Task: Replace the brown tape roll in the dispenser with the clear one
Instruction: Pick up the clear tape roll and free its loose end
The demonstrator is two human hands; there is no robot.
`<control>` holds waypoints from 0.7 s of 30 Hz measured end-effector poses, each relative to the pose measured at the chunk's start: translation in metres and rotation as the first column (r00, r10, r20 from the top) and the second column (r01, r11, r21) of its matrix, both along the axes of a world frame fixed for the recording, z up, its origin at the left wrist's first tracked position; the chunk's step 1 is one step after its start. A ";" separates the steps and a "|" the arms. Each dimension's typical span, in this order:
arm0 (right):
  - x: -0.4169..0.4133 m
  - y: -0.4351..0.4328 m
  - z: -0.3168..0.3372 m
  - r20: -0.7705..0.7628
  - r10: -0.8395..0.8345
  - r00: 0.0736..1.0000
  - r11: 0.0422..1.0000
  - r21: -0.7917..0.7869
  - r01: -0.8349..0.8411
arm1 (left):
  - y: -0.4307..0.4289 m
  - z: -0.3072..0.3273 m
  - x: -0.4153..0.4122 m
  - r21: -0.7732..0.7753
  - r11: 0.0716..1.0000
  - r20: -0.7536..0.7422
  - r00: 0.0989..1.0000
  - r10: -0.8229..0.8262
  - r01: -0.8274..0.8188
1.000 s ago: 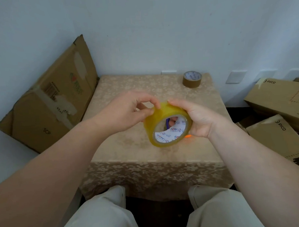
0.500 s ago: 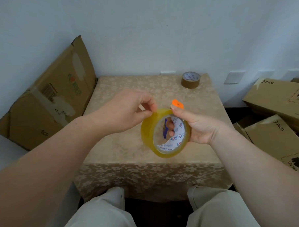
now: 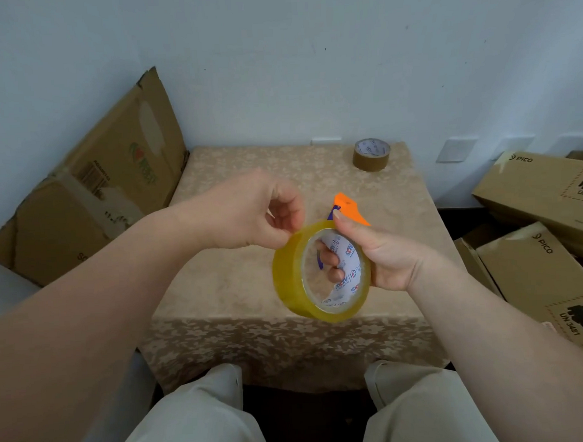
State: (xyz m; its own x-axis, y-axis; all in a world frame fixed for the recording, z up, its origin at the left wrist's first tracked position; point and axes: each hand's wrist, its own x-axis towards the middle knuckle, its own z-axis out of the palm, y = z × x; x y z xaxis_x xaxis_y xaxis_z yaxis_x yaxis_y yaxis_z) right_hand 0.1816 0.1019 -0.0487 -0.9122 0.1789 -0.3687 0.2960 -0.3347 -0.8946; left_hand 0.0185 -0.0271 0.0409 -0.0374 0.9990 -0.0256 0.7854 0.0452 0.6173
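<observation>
Cloth-covered worktop (image 3: 253, 289) below, the right hand (image 3: 381, 253) grips the light, stiff clear tape roll (image 3: 319, 273); left hand (image 3: 249, 212) fingers pinch its slippery rim, seemingly picking at the end.

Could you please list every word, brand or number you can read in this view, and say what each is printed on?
"PICO": far cardboard box on the right.
"PICO": near cardboard box on the right.
"UN 3481": label on that near box.
"UN 34", cut off by the frame: label on the far box.
Clear tape roll core, brown tape roll core, and the left flattened box logo and barcode: too blurred to read.
</observation>
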 end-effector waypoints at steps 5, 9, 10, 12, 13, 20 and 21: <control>-0.001 0.001 -0.002 -0.020 0.033 0.999 0.998 -0.060 -0.034 | 0.000 -0.003 0.000 -0.085 0.996 0.230 0.973 -0.005 0.025; -0.002 0.004 0.000 -0.004 0.049 0.999 0.997 -0.062 -0.049 | -0.002 -0.006 -0.002 -0.111 0.994 0.326 0.945 0.013 0.025; -0.002 0.005 0.000 -0.001 0.049 0.999 0.997 -0.062 -0.049 | -0.003 -0.007 -0.002 -0.104 0.994 0.337 0.941 0.017 0.019; -0.002 0.006 -0.001 -0.002 0.047 0.999 0.997 -0.067 -0.047 | -0.006 -0.009 0.000 -0.093 0.996 0.381 0.924 0.034 0.002; -0.003 0.006 -0.001 -0.003 0.046 0.999 0.996 -0.071 -0.046 | -0.007 -0.011 0.000 -0.092 0.996 0.418 0.907 0.050 -0.013; -0.001 0.010 -0.008 0.058 -0.014 0.998 0.994 -0.110 0.021 | -0.012 -0.024 0.003 -0.044 0.984 0.420 0.890 0.177 -0.175; 0.000 0.012 -0.009 0.067 -0.023 0.997 0.993 -0.112 0.030 | -0.011 -0.024 0.003 -0.005 0.981 0.320 0.929 0.184 -0.193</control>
State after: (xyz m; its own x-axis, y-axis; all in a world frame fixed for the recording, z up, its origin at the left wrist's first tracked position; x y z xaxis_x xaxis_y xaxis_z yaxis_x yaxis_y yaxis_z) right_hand 0.1812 0.1140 -0.0578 -0.8809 0.1568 -0.4467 0.3423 -0.4408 -0.8298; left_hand 0.0213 -0.0376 0.0165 -0.2196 0.9747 -0.0411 0.5264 0.1539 0.8362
